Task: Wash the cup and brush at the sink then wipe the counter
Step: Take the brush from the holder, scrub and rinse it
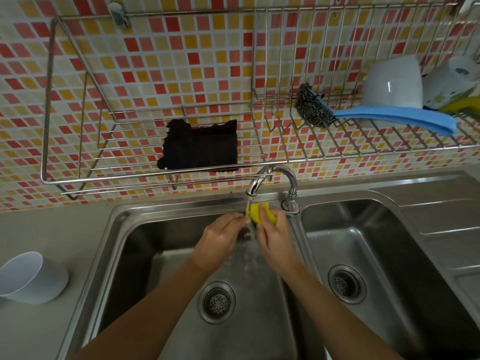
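A person rinses a yellow brush directly under the chrome tap, where a thin stream of water runs into the left basin of a stainless steel double sink. The right hand, just below and right of the tap's spout, grips the brush with its fingers curled over the yellow body. The left hand, just below and left of the spout, has its fingertips bunched at the brush's left end, pinching it. Both bare forearms reach up from the lower edge of the picture.

Far to the lower left of the tap, a white cup lies tilted on the grey desk, its mouth turned up and to the left, apart from both hands. Above the tap, a wire rack hangs on the red, orange and yellow mosaic wall. A black cloth lies on the rack just up and left of the tap. Up and to the right, a steel-wool scrubber with a blue handle rests on the rack beside an upturned white bowl.
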Action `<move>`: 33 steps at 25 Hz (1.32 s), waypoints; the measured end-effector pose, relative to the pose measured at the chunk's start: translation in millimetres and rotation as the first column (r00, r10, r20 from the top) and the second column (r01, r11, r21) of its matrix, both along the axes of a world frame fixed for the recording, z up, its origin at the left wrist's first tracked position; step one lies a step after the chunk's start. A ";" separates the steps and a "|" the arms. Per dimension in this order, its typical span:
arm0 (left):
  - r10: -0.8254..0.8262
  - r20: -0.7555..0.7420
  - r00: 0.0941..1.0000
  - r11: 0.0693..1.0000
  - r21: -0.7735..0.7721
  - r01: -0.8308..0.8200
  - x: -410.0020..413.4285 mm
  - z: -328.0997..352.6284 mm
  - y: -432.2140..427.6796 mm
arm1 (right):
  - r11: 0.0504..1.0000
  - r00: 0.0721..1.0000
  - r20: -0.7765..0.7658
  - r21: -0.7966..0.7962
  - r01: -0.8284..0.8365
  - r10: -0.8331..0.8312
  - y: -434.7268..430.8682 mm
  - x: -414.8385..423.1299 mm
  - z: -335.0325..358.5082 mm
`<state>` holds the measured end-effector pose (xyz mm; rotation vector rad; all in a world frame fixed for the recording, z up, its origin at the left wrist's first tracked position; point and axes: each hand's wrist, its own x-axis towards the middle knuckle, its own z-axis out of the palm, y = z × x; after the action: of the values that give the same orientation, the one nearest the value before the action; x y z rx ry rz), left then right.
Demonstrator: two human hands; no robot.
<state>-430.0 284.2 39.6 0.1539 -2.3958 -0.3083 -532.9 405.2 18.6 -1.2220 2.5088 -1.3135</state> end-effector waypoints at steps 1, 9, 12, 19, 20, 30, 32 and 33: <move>-0.008 -0.025 1.000 1.000 -0.029 0.007 -2.8 -5.0 -2.7 | 0.998 0.997 -0.049 -0.013 -0.061 0.061 0.7 0.7 0.0; 0.022 0.179 0.984 0.602 0.783 -0.156 -23.5 26.3 -4.0 | 1.000 1.000 -0.008 -0.006 -0.023 0.023 2.9 1.7 -3.9; 0.005 0.304 0.953 0.535 0.804 -0.259 -28.6 32.7 -6.7 | 0.999 0.997 0.067 -0.033 0.026 -0.024 3.7 4.2 -4.5; 0.045 0.348 0.936 0.476 0.817 -0.327 -23.9 33.8 -9.2 | 0.998 0.999 -0.010 -0.057 -0.032 0.031 13.4 9.3 -8.8; 0.047 0.348 0.936 0.474 0.817 -0.327 -23.0 35.0 -8.7 | 0.998 0.998 -0.043 -0.051 -0.046 0.044 15.2 8.0 -11.0; 0.049 0.423 0.905 0.571 0.732 -0.373 -28.8 40.7 -10.1 | 0.999 0.998 -0.030 -0.004 -0.052 0.052 19.3 7.7 -4.8; 0.106 0.421 0.901 0.493 0.764 -0.416 -29.1 39.1 -10.1 | 1.000 1.000 0.013 -0.015 0.012 -0.012 19.1 8.0 -5.5; 0.116 0.420 0.900 0.429 0.796 -0.427 -28.8 38.8 -8.1 | 0.999 0.996 0.084 -0.048 0.026 -0.022 18.0 8.2 -2.6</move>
<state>-458.9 276.1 78.4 1.1498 -2.1757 -1.4537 -524.7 423.2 16.0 -1.1243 2.4561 -1.4083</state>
